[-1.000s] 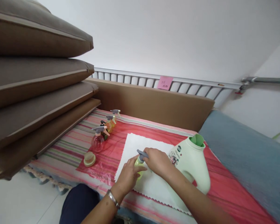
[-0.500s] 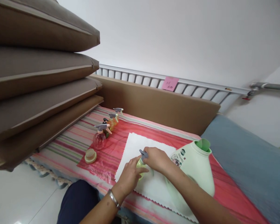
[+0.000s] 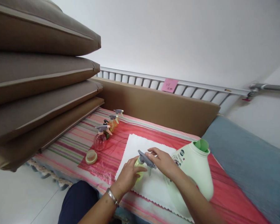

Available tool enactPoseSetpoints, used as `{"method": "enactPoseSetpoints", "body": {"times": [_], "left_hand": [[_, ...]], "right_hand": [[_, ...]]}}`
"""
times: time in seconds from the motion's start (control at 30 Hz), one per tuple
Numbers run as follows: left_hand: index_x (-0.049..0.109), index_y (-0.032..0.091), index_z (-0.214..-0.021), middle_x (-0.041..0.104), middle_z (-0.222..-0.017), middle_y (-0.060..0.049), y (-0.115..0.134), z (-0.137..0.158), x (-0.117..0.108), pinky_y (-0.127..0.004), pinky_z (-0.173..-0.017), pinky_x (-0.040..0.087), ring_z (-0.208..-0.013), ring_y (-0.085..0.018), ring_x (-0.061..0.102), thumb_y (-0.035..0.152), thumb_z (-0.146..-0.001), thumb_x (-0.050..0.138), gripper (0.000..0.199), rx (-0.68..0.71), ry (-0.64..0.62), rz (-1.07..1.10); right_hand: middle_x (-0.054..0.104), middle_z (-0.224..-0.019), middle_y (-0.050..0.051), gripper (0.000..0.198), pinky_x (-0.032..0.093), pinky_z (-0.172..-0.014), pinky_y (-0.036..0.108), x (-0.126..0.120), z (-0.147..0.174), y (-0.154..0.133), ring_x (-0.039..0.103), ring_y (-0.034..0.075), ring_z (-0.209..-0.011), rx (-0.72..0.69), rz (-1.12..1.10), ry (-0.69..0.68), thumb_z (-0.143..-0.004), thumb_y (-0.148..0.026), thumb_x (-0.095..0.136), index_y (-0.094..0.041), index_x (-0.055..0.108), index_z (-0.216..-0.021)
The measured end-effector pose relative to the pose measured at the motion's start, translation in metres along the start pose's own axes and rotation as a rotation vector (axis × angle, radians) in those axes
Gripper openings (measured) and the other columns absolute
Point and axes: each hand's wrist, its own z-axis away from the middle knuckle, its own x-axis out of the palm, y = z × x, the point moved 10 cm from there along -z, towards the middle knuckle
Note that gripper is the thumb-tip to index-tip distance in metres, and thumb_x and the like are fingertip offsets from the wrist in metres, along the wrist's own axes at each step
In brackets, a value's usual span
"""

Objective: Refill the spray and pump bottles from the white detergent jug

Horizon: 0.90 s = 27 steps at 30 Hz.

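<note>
A small clear yellow-green spray bottle (image 3: 139,176) with a grey trigger head (image 3: 146,158) stands on a white scalloped-edge cloth (image 3: 137,141). My left hand (image 3: 128,174) is wrapped round the bottle's body, hiding much of it. My right hand (image 3: 162,160) is at the right side of the trigger head, its fingers apart and the fingertips at the head's edge. Close by on the right stands a large pale green jug (image 3: 198,169) with an uncapped green spout. A round cap (image 3: 91,156) lies on the red sheet to the left.
A pink spray bottle (image 3: 100,141) and several other bottles stand in a row at the left on red plastic sheeting (image 3: 121,143). Stacked brown cushions (image 3: 44,90) rise at the left. A brown board (image 3: 154,102) leans before a white radiator (image 3: 135,78) behind.
The grey trigger head has turned, and more of it shows. My right hand has loosened its grip and spread its fingers. My left hand stays round the bottle.
</note>
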Motion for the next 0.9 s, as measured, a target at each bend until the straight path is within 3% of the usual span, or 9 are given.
{"method": "enactPoseSetpoints", "body": {"times": [0.13,0.27,0.33,0.43,0.57,0.73,0.83,0.9], "left_hand": [[0.067,0.037,-0.108,0.043,-0.141,-0.004,-0.002,0.001,-0.004,-0.047,-0.101,0.04,-0.124,-0.026,0.045,-0.004,-0.07,0.061,0.056,0.019,0.033,0.027],[0.068,0.033,-0.107,0.045,-0.14,-0.006,-0.009,0.005,-0.005,-0.046,-0.103,0.039,-0.126,-0.026,0.044,-0.007,-0.07,0.057,0.056,0.006,0.081,0.049],[0.068,0.034,-0.107,0.046,-0.14,-0.004,-0.01,0.007,-0.005,-0.046,-0.104,0.038,-0.127,-0.026,0.044,-0.006,-0.07,0.055,0.056,0.009,0.101,0.07],[0.071,0.033,-0.103,0.046,-0.141,-0.003,-0.011,0.007,-0.005,-0.047,-0.106,0.036,-0.128,-0.026,0.043,-0.004,-0.072,0.053,0.05,0.002,0.105,0.116],[0.074,0.029,-0.095,0.044,-0.144,-0.004,-0.01,0.005,-0.005,-0.047,-0.108,0.033,-0.131,-0.027,0.041,0.001,-0.075,0.053,0.04,-0.022,0.099,0.192],[0.074,0.025,-0.093,0.043,-0.144,-0.009,-0.014,0.009,-0.009,-0.046,-0.11,0.031,-0.133,-0.029,0.04,0.016,-0.079,0.059,0.023,-0.071,0.083,0.311],[0.071,0.021,-0.093,0.048,-0.139,-0.013,-0.031,0.013,-0.025,-0.049,-0.107,0.036,-0.128,-0.03,0.046,0.025,-0.079,0.061,0.017,-0.178,0.241,0.418],[0.065,0.02,-0.101,0.052,-0.135,-0.014,-0.041,0.014,-0.035,-0.048,-0.1,0.043,-0.122,-0.029,0.052,0.028,-0.079,0.061,0.023,-0.236,0.358,0.479]], "right_hand": [[0.067,-0.108,0.011,0.049,0.051,-0.079,0.034,0.009,0.024,0.058,0.068,0.022,-0.085,0.094,-0.245,0.113,-0.08,-0.053,0.034,-0.018,0.054,-0.107],[0.069,-0.093,0.015,0.047,0.055,-0.062,0.038,0.071,0.042,0.114,0.069,0.026,-0.073,0.207,-0.404,0.121,-0.072,-0.045,0.038,-0.014,0.054,-0.103],[0.068,-0.101,0.017,0.048,0.055,-0.062,0.038,0.104,0.041,0.124,0.069,0.027,-0.076,0.203,-0.461,0.133,-0.065,-0.037,0.047,-0.014,0.054,-0.106],[0.059,-0.124,0.015,0.063,0.053,-0.081,0.042,0.131,0.029,0.117,0.061,0.029,-0.105,0.121,-0.513,0.21,-0.057,-0.025,0.058,-0.018,0.048,-0.119],[0.051,-0.132,0.012,0.076,0.033,-0.107,0.046,0.137,0.007,0.089,0.044,0.028,-0.126,-0.051,-0.554,0.321,-0.056,-0.018,0.064,-0.02,0.04,-0.128],[0.061,-0.118,0.012,0.064,0.038,-0.104,0.045,0.138,-0.008,0.068,0.055,0.029,-0.114,-0.202,-0.603,0.345,-0.062,-0.02,0.066,-0.017,0.05,-0.123],[0.062,-0.119,0.012,0.064,0.041,-0.101,0.045,0.138,-0.009,0.066,0.057,0.029,-0.112,-0.242,-0.623,0.359,-0.063,-0.025,0.072,-0.019,0.05,-0.124],[0.061,-0.121,0.012,0.064,0.04,-0.102,0.047,0.138,-0.009,0.066,0.055,0.03,-0.115,-0.24,-0.623,0.38,-0.063,-0.026,0.074,-0.02,0.051,-0.122]]}}
